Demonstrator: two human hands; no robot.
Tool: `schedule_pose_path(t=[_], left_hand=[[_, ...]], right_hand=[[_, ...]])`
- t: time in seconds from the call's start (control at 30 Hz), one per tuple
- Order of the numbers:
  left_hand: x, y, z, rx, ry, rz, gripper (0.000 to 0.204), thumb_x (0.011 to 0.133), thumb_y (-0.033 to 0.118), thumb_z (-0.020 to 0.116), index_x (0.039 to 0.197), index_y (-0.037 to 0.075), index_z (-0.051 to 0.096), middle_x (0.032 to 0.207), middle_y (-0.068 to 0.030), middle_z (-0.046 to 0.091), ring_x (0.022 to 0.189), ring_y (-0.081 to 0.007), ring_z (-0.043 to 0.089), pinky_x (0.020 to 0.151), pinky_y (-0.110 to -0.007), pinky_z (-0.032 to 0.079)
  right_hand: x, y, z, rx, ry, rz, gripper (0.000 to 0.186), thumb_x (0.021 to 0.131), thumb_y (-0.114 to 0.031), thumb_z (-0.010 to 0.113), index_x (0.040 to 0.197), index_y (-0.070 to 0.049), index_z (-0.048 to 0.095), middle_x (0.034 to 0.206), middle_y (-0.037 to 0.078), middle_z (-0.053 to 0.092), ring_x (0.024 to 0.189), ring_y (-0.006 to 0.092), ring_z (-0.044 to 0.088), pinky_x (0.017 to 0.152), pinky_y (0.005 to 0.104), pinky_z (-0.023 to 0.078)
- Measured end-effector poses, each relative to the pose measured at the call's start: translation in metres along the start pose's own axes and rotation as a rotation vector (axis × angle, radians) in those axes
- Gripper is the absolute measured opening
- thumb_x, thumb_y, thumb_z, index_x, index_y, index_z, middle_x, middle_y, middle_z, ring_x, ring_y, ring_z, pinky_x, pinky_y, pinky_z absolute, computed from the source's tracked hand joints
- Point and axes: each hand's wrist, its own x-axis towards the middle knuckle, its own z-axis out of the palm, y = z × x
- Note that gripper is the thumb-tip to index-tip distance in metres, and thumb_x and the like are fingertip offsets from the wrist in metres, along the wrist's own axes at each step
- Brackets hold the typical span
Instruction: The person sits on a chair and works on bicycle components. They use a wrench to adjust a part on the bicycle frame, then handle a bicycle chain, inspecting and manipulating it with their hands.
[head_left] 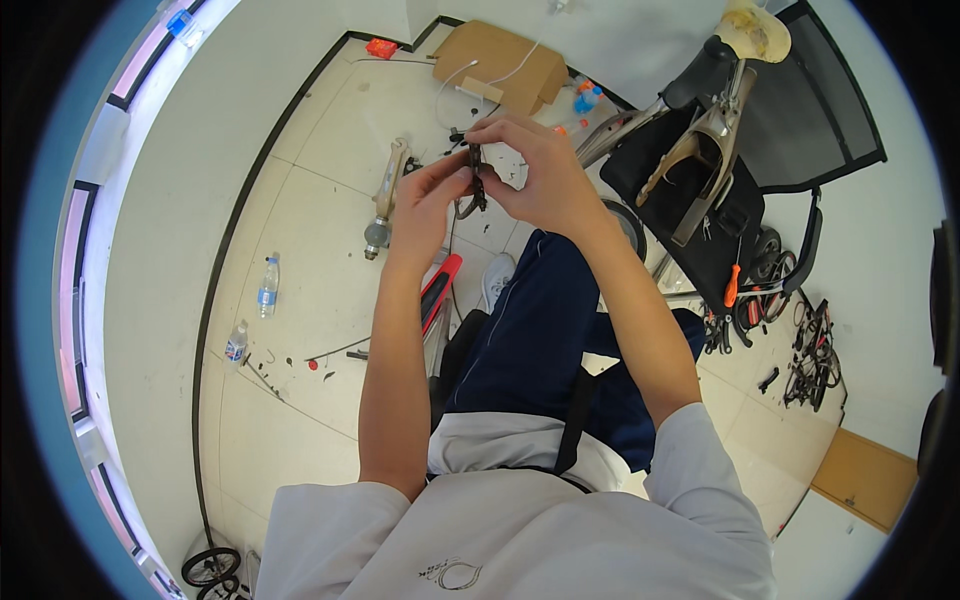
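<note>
A small dark part (pixel 476 178) is pinched between the left hand (pixel 432 195) and right hand (pixel 530 165), its long axis running twelve to six o'clock, equally near both.

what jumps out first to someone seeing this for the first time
At centre top, the left hand and right hand pinch a small dark part between them, held up over the person's lap. To the right stands a black chair with a bicycle frame piece leaning on it, tools scattered below.
</note>
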Motion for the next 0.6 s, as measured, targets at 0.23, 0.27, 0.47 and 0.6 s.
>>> schedule_pose_path(t=[0.23, 0.27, 0.47, 0.6], left_hand=[[-0.004, 0.012, 0.003, 0.039, -0.002, -0.04, 0.042, 0.093, 0.023, 0.066, 0.123, -0.006, 0.061, 0.105, -0.0108, 0.069, 0.096, -0.0147, 0.065, 0.088, -0.028, 0.051], [-0.005, 0.014, 0.003, 0.056, -0.01, -0.036, 0.043, 0.093, 0.023, 0.066, 0.124, -0.006, 0.06, 0.105, -0.0109, 0.069, 0.096, -0.0146, 0.065, 0.088, -0.028, 0.051], [-0.006, 0.012, 0.006, -0.004, 0.062, 0.06, 0.044, 0.088, 0.012, 0.071, 0.126, -0.007, 0.057, 0.109, -0.0108, 0.069, 0.098, -0.0149, 0.065, 0.088, -0.028, 0.052], [-0.007, 0.007, 0.009, 0.095, 0.088, 0.223, 0.046, 0.084, 0.002, 0.072, 0.126, -0.008, 0.056, 0.112, -0.0118, 0.068, 0.099, -0.0158, 0.065, 0.091, -0.029, 0.051]], right_hand=[[-0.005, -0.003, 0.002, 0.08, -0.051, 0.035, 0.037, 0.073, 0.003, 0.071, 0.108, -0.006, 0.065, 0.113, 0.008, 0.066, 0.102, 0.0238, 0.065, 0.088, 0.0336, 0.052], [-0.006, -0.002, 0.002, 0.132, -0.068, 0.068, 0.039, 0.074, 0.003, 0.071, 0.112, -0.006, 0.064, 0.114, 0.008, 0.066, 0.103, 0.0229, 0.065, 0.088, 0.0345, 0.052], [-0.027, 0.016, 0.008, 0.734, -0.105, 0.481, 0.057, 0.082, -0.002, 0.069, 0.135, -0.005, 0.051, 0.124, 0.012, 0.061, 0.11, 0.0207, 0.061, 0.093, 0.0367, 0.05], [-0.035, 0.024, 0.018, 0.896, -0.153, 0.572, 0.047, 0.09, -0.013, 0.063, 0.133, 0.002, 0.052, 0.116, 0.013, 0.063, 0.107, 0.0191, 0.061, 0.094, 0.0337, 0.049]])
